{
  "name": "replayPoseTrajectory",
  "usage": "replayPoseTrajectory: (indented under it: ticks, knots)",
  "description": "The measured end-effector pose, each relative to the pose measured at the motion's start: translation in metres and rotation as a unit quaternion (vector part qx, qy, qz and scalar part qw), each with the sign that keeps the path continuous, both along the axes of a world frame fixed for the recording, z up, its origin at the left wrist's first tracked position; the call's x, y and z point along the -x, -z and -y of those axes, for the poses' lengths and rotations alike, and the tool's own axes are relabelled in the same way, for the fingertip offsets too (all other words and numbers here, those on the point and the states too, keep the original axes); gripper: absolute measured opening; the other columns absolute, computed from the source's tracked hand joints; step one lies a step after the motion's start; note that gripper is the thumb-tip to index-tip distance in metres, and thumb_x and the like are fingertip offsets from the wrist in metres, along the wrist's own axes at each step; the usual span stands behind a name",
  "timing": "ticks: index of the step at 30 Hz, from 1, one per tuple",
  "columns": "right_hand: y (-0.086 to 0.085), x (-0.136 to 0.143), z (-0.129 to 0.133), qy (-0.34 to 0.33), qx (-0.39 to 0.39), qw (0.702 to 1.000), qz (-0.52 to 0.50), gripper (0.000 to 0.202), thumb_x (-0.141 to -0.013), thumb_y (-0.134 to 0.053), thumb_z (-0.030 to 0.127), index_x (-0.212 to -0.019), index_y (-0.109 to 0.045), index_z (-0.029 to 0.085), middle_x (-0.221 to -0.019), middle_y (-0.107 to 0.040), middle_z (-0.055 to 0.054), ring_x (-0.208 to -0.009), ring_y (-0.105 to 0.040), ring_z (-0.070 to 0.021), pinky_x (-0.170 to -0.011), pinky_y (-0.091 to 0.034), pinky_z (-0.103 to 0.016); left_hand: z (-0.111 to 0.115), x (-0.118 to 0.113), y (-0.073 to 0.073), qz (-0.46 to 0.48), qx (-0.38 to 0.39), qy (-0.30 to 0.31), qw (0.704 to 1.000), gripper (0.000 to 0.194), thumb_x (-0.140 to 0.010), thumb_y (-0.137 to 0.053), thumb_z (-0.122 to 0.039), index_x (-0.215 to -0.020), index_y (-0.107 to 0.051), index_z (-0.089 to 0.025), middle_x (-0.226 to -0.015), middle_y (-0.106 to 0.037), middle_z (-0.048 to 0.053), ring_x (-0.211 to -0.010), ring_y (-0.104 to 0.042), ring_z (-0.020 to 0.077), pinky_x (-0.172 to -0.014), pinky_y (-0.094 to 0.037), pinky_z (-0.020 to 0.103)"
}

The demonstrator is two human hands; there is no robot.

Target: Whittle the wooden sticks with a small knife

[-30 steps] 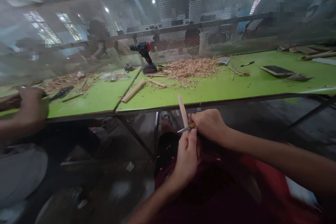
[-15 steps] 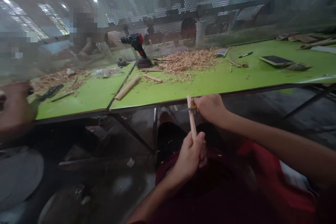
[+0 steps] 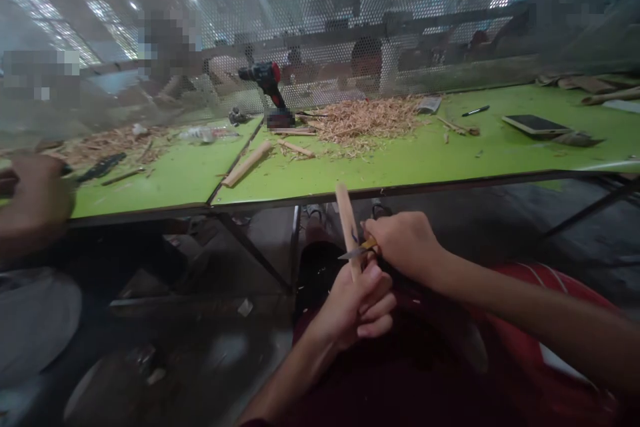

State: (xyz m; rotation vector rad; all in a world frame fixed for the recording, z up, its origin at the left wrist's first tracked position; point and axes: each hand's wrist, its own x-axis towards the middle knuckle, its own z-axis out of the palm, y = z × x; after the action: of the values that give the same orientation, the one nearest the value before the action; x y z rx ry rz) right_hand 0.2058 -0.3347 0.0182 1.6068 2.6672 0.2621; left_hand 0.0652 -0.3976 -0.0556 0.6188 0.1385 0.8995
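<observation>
My left hand [image 3: 357, 303] is closed round the lower end of a pale wooden stick [image 3: 345, 210], which points up and away over my lap. In my right hand [image 3: 407, 243] is a knife [image 3: 356, 251] with a yellow handle, most of it hidden by the fingers. Its blade lies across the stick just above my left hand. The stick's far end reaches close to the front edge of the green table [image 3: 280, 192].
On the table are a heap of wood shavings [image 3: 373, 120], a cordless drill [image 3: 270, 90], a thicker wooden piece [image 3: 247, 163], a pen [image 3: 475, 111] and a phone [image 3: 535, 123]. Another person's hand [image 3: 37, 200] is at the left. A mesh screen [image 3: 320, 33] stands behind.
My right hand and the knife have come down along the stick toward my left hand. The stick's top has tilted left, and the view has shifted slightly.
</observation>
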Motion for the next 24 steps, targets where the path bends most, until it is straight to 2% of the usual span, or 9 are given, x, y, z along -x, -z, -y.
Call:
replayPoseTrajectory:
  ticks: [4,8,12,18,24]
  knots:
    - [0.004,0.002,-0.004,-0.030,-0.068,0.997,-0.027,0.038,-0.108,-0.050,0.019,-0.091,-0.084,0.018,-0.077,-0.079,-0.007,-0.061,-0.062,-0.0177,-0.059,-0.027,-0.031,0.003,0.007,-0.005,-0.023,0.017,0.028,0.999,0.047,-0.099,-0.081,-0.053,-0.091,-0.043,-0.026,-0.056,-0.034,-0.013,-0.043,-0.012,0.0048,-0.035,-0.027,0.010]
    - [0.004,0.001,-0.005,-0.062,-0.088,0.993,-0.047,0.033,-0.104,-0.054,0.018,-0.084,-0.081,0.016,-0.072,-0.077,-0.007,-0.056,-0.056,-0.0164,-0.059,-0.022,-0.033,0.001,0.010,-0.007,-0.006,0.011,0.063,0.998,0.054,-0.099,-0.078,-0.057,-0.083,-0.038,-0.025,-0.052,-0.030,-0.012,-0.041,-0.013,0.0054,-0.033,-0.026,0.010]
    - [-0.001,-0.001,-0.009,-0.028,-0.101,0.994,-0.029,0.032,-0.103,-0.055,0.015,-0.083,-0.079,0.015,-0.069,-0.076,-0.008,-0.056,-0.058,-0.0177,-0.060,-0.022,-0.033,-0.006,0.003,-0.009,-0.021,-0.016,0.030,0.999,0.055,-0.103,-0.074,-0.054,-0.076,-0.036,-0.024,-0.049,-0.027,-0.012,-0.040,-0.014,0.0056,-0.032,-0.030,0.012]
    - [-0.010,-0.002,-0.020,0.003,-0.078,0.997,0.004,0.035,-0.107,-0.052,0.014,-0.088,-0.081,0.013,-0.079,-0.081,-0.012,-0.063,-0.064,-0.0199,-0.062,-0.028,-0.033,-0.011,-0.002,-0.014,-0.075,0.010,-0.002,0.997,0.053,-0.097,-0.080,-0.052,-0.078,-0.040,-0.024,-0.048,-0.028,-0.014,-0.041,-0.011,0.0057,-0.032,-0.026,0.013]
    - [-0.001,-0.001,-0.030,0.015,-0.074,0.997,-0.007,0.043,-0.111,-0.046,0.019,-0.088,-0.082,0.013,-0.078,-0.080,-0.012,-0.064,-0.063,-0.0201,-0.062,-0.028,-0.033,-0.012,-0.002,-0.014,-0.085,0.021,0.007,0.996,0.051,-0.095,-0.082,-0.052,-0.079,-0.042,-0.025,-0.048,-0.029,-0.014,-0.041,-0.010,0.0056,-0.032,-0.024,0.013]
